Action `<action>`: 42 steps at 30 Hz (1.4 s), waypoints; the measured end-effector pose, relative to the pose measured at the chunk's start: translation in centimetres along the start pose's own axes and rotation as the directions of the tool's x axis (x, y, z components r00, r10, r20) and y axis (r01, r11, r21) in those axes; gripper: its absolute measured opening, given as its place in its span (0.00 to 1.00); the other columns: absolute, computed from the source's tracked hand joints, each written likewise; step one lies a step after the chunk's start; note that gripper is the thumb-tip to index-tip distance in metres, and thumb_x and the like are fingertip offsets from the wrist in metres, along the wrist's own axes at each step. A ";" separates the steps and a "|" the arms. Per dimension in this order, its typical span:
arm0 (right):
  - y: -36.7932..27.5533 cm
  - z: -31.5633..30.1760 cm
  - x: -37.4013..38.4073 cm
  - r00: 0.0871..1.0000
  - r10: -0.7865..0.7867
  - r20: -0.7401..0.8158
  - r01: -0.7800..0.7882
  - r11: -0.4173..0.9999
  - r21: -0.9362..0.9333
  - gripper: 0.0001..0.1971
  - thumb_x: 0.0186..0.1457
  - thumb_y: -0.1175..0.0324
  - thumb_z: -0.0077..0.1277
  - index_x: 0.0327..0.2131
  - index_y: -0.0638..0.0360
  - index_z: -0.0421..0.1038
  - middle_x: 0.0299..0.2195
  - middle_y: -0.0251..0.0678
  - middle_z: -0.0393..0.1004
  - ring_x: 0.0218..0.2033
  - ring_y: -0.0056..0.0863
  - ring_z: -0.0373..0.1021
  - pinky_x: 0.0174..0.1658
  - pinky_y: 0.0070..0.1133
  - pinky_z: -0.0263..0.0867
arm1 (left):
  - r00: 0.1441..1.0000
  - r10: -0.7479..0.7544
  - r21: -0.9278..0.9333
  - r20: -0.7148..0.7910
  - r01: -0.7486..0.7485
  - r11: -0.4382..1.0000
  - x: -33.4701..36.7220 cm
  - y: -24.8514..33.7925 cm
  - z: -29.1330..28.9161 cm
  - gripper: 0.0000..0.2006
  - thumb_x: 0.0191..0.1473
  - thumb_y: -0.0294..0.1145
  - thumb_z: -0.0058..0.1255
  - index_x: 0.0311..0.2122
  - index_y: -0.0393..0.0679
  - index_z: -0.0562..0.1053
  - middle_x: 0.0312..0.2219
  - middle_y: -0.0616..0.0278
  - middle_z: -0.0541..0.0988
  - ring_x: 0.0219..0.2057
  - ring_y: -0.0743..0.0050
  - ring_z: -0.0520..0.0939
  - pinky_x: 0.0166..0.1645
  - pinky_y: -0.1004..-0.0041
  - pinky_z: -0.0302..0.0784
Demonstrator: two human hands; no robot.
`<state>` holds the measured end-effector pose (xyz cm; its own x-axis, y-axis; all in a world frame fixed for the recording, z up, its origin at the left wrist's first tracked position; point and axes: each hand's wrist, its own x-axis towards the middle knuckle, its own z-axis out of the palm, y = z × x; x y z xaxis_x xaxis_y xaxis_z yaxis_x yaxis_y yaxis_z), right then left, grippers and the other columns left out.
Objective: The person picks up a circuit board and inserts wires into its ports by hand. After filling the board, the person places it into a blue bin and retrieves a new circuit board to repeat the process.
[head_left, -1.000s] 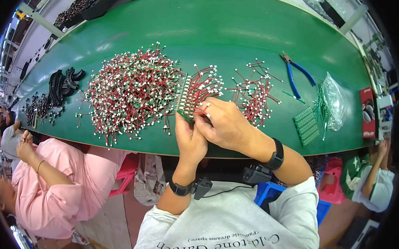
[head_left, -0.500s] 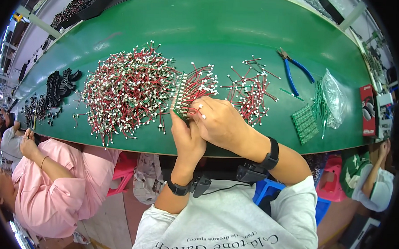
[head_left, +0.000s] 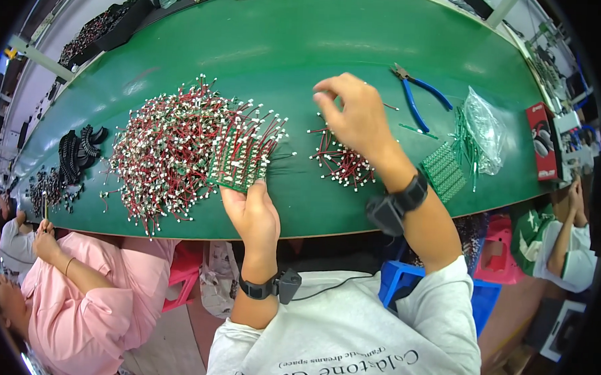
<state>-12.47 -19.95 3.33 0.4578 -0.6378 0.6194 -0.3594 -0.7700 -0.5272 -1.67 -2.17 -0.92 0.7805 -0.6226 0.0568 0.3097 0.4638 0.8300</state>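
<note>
Green circuit board (head_left: 238,159) bristling with red wires, tilted at table edge, small red-wired connector pile (head_left: 342,161) to its right

Long green-topped worktable (head_left: 267,38), curved by the lens, evenly lit. Pink plastic stool (head_left: 184,276) and blue plastic stool (head_left: 397,285) beneath. Pale floor (head_left: 173,343). Seated co-workers either side; far shelving possibly, indistinct.
</note>
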 end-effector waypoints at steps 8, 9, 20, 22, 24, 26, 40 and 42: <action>2.5 1.1 -0.3 0.985 -0.006 0.170 0.059 0.950 -0.306 0.05 0.52 0.71 0.54 0.30 0.61 0.74 0.27 0.40 0.72 0.33 0.41 0.71 0.36 0.31 0.67 | 0.998 -0.066 -0.088 0.009 0.066 0.994 0.0 0.4 0.1 0.29 0.49 0.08 0.37 0.58 0.36 0.58 0.51 0.56 0.69 0.48 0.73 0.73 0.51 0.73 0.69; 1.8 1.0 0.1 0.996 0.022 0.089 -0.013 0.994 -0.106 0.03 0.52 0.73 0.52 0.31 0.62 0.72 0.27 0.40 0.73 0.31 0.39 0.72 0.35 0.29 0.67 | 0.998 -0.068 -0.120 0.013 0.069 0.990 0.0 0.6 0.1 0.29 0.49 0.08 0.37 0.58 0.36 0.57 0.52 0.56 0.69 0.48 0.73 0.73 0.51 0.73 0.69; -7.2 -0.4 -2.6 0.936 -0.148 0.320 -0.038 0.859 0.510 0.08 0.49 0.81 0.53 0.35 0.65 0.74 0.27 0.41 0.77 0.27 0.29 0.76 0.30 0.22 0.71 | 0.992 -0.117 -0.183 0.055 0.125 0.975 0.1 0.8 -0.3 0.29 0.51 0.08 0.37 0.59 0.38 0.56 0.52 0.54 0.69 0.51 0.68 0.73 0.57 0.67 0.69; -7.0 0.2 -3.0 0.932 -0.205 0.300 0.043 0.883 0.468 0.05 0.49 0.79 0.55 0.32 0.64 0.74 0.26 0.42 0.76 0.26 0.35 0.75 0.28 0.24 0.70 | 0.989 -0.127 -0.177 0.068 0.138 0.974 0.0 0.9 -0.3 0.29 0.52 0.09 0.36 0.60 0.39 0.54 0.52 0.54 0.68 0.51 0.67 0.73 0.57 0.65 0.70; -6.8 0.4 -3.1 0.928 -0.207 0.310 0.043 0.885 0.464 0.04 0.49 0.78 0.56 0.31 0.64 0.73 0.26 0.42 0.76 0.26 0.37 0.74 0.28 0.26 0.69 | 0.991 -0.104 -0.179 0.080 0.117 0.977 -0.1 1.1 0.1 0.29 0.53 0.09 0.36 0.60 0.41 0.53 0.52 0.54 0.68 0.51 0.68 0.73 0.57 0.65 0.70; -6.6 0.5 -3.1 0.924 -0.210 0.319 0.043 0.887 0.459 0.04 0.49 0.78 0.56 0.30 0.64 0.72 0.26 0.42 0.75 0.26 0.39 0.73 0.28 0.27 0.68 | 0.992 -0.099 -0.167 0.081 0.111 0.980 -0.1 0.8 0.1 0.29 0.54 0.09 0.36 0.60 0.41 0.53 0.52 0.54 0.68 0.51 0.68 0.73 0.57 0.65 0.70; -7.5 0.7 -3.6 0.906 -0.271 0.325 0.122 0.903 0.413 0.06 0.47 0.78 0.55 0.31 0.62 0.72 0.26 0.40 0.71 0.25 0.39 0.70 0.27 0.29 0.66 | 0.997 -0.064 -0.155 0.036 0.069 0.985 0.0 0.3 -0.4 0.28 0.52 0.09 0.37 0.58 0.40 0.55 0.51 0.55 0.69 0.49 0.72 0.74 0.54 0.70 0.70; -7.2 1.3 -3.8 0.916 -0.248 0.316 0.116 0.917 0.382 0.05 0.46 0.78 0.55 0.30 0.63 0.72 0.26 0.41 0.71 0.25 0.39 0.70 0.27 0.29 0.66 | 0.994 -0.074 -0.077 0.078 0.080 0.994 0.0 0.1 -0.4 0.27 0.52 0.09 0.38 0.58 0.38 0.56 0.50 0.56 0.69 0.50 0.74 0.73 0.55 0.71 0.69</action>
<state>-10.61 -11.95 4.02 0.7651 -0.3876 0.5142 0.0346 -0.7726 -0.6339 -1.49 -1.87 -1.05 0.7106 -0.7025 0.0388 0.4119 0.4601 0.7866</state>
